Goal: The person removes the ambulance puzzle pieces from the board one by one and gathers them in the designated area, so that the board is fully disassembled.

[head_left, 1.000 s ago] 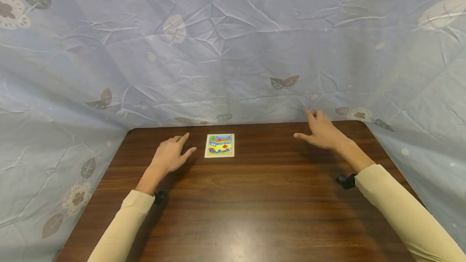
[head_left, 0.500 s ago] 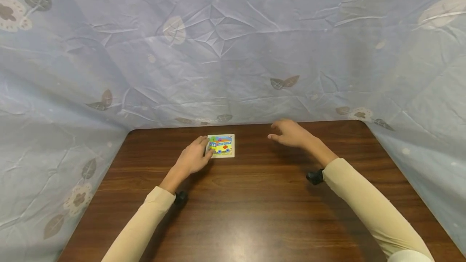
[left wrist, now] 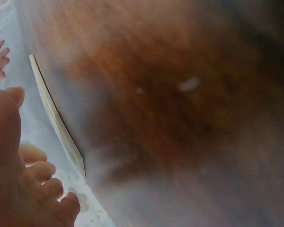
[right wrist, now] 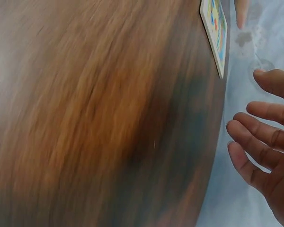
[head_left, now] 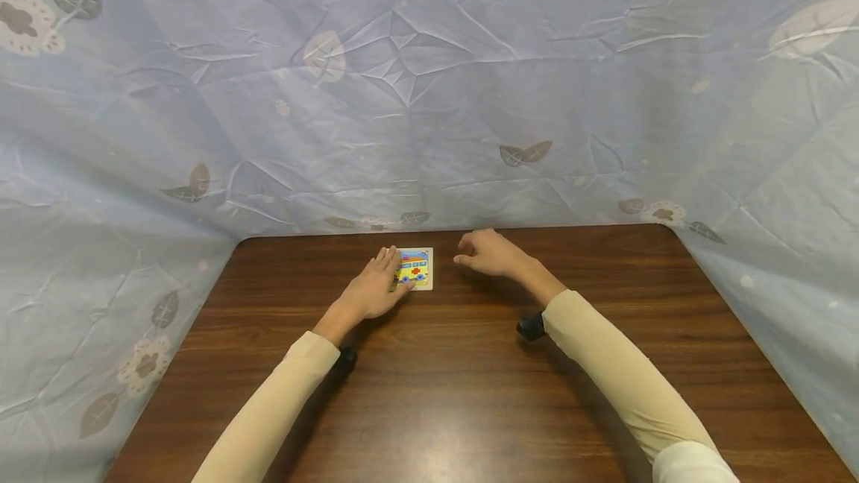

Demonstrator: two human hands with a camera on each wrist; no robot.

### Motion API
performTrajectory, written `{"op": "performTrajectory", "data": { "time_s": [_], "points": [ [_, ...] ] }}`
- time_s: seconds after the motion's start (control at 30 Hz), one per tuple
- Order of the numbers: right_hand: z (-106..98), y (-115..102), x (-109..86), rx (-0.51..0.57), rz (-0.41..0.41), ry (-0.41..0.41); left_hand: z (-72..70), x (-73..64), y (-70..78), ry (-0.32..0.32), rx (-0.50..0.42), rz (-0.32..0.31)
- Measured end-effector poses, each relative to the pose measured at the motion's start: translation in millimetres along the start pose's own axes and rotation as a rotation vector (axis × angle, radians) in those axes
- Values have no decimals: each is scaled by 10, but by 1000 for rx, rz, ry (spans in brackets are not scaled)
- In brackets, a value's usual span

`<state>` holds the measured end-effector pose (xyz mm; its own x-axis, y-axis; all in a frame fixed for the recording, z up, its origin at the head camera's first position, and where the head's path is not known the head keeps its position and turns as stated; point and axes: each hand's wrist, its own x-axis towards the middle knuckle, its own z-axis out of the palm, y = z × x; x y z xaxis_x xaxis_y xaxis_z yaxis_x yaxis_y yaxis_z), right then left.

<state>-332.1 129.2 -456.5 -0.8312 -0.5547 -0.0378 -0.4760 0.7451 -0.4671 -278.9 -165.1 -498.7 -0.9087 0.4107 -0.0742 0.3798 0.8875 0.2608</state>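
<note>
A thin square picture board [head_left: 417,271], pale at its border and printed with a yellow ambulance, lies flat near the table's far edge. Over its left part reaches my left hand [head_left: 371,289], fingers extended and thumb at the lower border, hiding that side of the picture. In the left wrist view the board [left wrist: 61,125] shows edge-on beyond the fingers of the left hand [left wrist: 23,175]. To the right of the board, apart from it, my right hand [head_left: 495,253] hovers with loosely bent fingers. The right wrist view shows nothing in the right hand [right wrist: 270,137].
The brown wooden table [head_left: 443,371] has rounded far corners. A bluish cloth [head_left: 456,95] with leaves and flowers hangs behind it and along both sides. Dark wrist devices [head_left: 532,326] sit beneath the sleeve cuffs.
My left hand has moved right, from beside the board to over its left part. The right hand has come left toward the board. The board has stayed in place.
</note>
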Motion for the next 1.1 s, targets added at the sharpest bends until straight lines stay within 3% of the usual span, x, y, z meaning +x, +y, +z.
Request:
{"op": "performTrajectory", "data": {
  "time_s": [0.43, 0.6, 1.1],
  "points": [
    [248, -162, 282, 8, 1, -44, 26, 87, 48, -120, 75, -21],
    [293, -215, 388, 11, 0, -23, -3, 151, 59, -122, 127, -36],
    [465, -311, 581, -92, -29, 19, -23, 208, 122, -178, 91, -5]
  ]
}}
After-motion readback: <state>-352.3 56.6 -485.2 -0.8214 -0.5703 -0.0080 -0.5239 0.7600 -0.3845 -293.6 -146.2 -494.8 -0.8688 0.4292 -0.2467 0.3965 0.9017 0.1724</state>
